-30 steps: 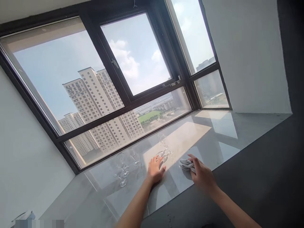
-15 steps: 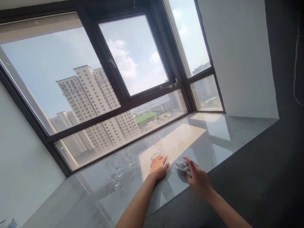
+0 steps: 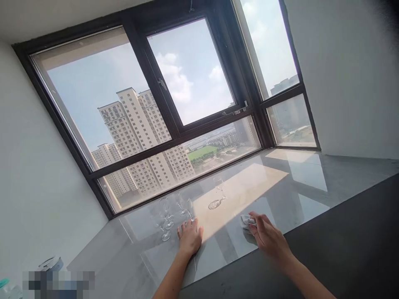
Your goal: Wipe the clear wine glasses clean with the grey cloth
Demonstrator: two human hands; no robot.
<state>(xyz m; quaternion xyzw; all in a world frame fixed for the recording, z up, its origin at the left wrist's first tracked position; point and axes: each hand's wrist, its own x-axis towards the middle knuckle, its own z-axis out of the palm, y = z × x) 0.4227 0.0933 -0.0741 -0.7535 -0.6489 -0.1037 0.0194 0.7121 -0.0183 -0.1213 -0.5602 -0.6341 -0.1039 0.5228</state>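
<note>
In the head view, a clear, stemmed drinking glass [image 3: 220, 187] stands alone and upright on a glossy grey stone windowsill [image 3: 227, 241], in a bright patch of sunlight; call it the lone glass. Its looped shadow falls on the sill just to its left. Left of and nearer the viewer than the lone glass is the left hand [image 3: 190, 239], palm down over the sill, fingers spread apart. Its fingertips are right beside the foot of another clear stemmed glass [image 3: 190, 209]; whether they touch or grip it, I cannot tell. Further left of the lone glass, three more clear stemmed glasses [image 3: 168, 220] stand close together, partly overlapping in view. To the right of and nearer than the lone glass, the right hand [image 3: 270, 238] is curled, its fingers and thumb pinching a bunched, whitish-grey cloth [image 3: 247, 221] at the sill. Behind the lone glass rises a large window with a dark brown frame [image 3: 176, 137], and beyond it, to the glass's left, stand pale high-rise towers [image 3: 134, 120].
</note>
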